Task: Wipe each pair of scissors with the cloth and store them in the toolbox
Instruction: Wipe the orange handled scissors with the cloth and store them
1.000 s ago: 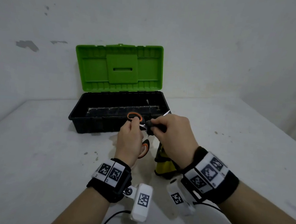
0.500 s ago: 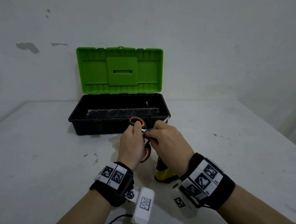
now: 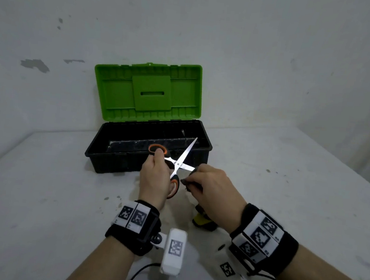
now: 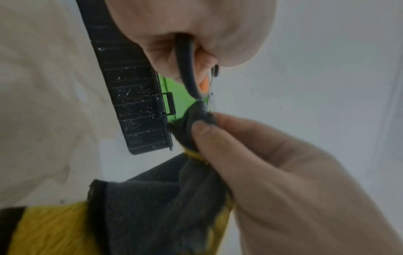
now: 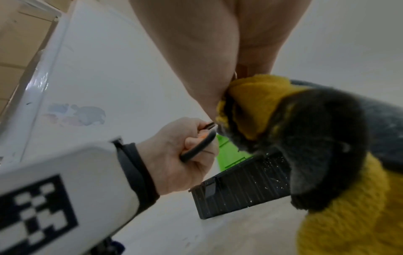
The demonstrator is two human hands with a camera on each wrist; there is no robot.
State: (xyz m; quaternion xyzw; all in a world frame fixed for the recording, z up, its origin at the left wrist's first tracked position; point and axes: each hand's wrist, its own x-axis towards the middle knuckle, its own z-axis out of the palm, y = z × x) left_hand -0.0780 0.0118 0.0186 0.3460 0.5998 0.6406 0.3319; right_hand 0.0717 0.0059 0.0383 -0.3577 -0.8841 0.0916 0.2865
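Observation:
Orange-and-black handled scissors [image 3: 178, 164] are held in the air just in front of the toolbox [image 3: 114, 162], blades spread apart in an X. My left hand [image 3: 154, 175] grips their handles [image 4: 187, 75]; its fingers curl through a loop. My right hand [image 3: 209, 187] pinches a dark grey and yellow cloth [image 4: 152, 207] round the tip of the lower blade. The cloth [image 5: 305, 138] hangs below the right hand. The black toolbox stands open, its green lid [image 3: 148, 91] upright against the wall.
The white table [image 3: 38, 193] meets a white wall behind the toolbox. Its front edge runs just under my wrists, and its right edge shows at the far right. A black cable [image 3: 137, 273] trails from the left wrist camera.
The scissors' blades have opened wide; one now points up and away over the toolbox. My right hand with the cloth has slid outward along the lower blade towards its tip.

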